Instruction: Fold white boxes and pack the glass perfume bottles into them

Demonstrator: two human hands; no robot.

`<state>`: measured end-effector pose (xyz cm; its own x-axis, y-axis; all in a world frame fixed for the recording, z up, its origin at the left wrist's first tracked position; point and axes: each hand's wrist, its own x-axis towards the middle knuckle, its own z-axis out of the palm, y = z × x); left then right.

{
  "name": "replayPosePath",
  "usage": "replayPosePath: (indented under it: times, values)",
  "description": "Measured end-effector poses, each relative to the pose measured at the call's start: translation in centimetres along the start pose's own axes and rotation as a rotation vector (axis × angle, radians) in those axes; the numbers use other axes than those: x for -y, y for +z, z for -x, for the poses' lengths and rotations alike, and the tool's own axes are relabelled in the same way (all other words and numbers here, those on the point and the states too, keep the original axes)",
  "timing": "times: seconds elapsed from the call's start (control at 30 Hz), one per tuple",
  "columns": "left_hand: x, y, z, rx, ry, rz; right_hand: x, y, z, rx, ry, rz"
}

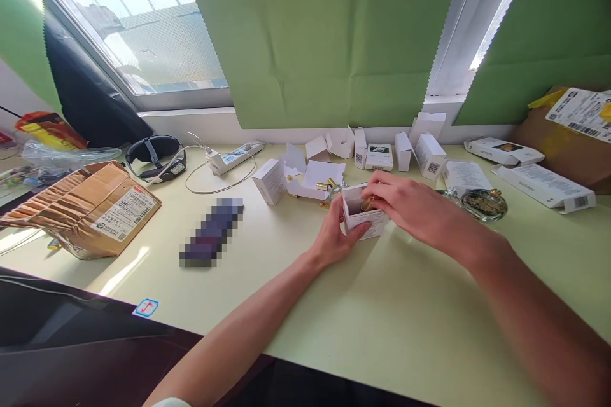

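Observation:
My left hand (pixel 334 232) is closed around the near left side of a small white cardboard box (pixel 367 227), with the thumb across its front. The box is open at the top and stands on the table. Over this opening, my right hand (pixel 389 196) has its fingers bent together and reaching in. A gold-coloured thing (pixel 367 205) shows at these fingertips, mostly hidden, so its kind is unclear. Just behind the box lie small gold cylinders (pixel 326 184) by an opened white carton (pixel 319 177). A glass dish with gold bits (pixel 484 205) is to the right, beyond my right forearm.
Several white boxes (pixel 429 156) line the back, with flat ones (pixel 544 186) at right. Another white box (pixel 270 182) stands left of my hands. Further left are a pixelated dark object (pixel 212 232), a power strip (pixel 233 158), a head strap (pixel 155 159) and a brown parcel (pixel 114 210).

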<state>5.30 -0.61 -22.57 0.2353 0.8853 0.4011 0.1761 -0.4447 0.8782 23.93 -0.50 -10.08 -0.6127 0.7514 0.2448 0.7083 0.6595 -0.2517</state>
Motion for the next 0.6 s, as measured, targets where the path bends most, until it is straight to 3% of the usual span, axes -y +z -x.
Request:
replayPosePath:
  times: [0.2,0.43,0.6]
  values:
    - [0.4,0.3,0.4,-0.008,0.046,-0.066,0.2,-1.3,0.3,0.002,-0.018,-0.034]
    - [0.1,0.2,0.4,-0.013,0.048,-0.099,1.1,-0.4,-0.5,0.036,0.016,-0.029]
    - [-0.3,0.2,0.3,-0.015,0.065,-0.046,0.9,-1.0,0.4,0.098,-0.068,-0.066]
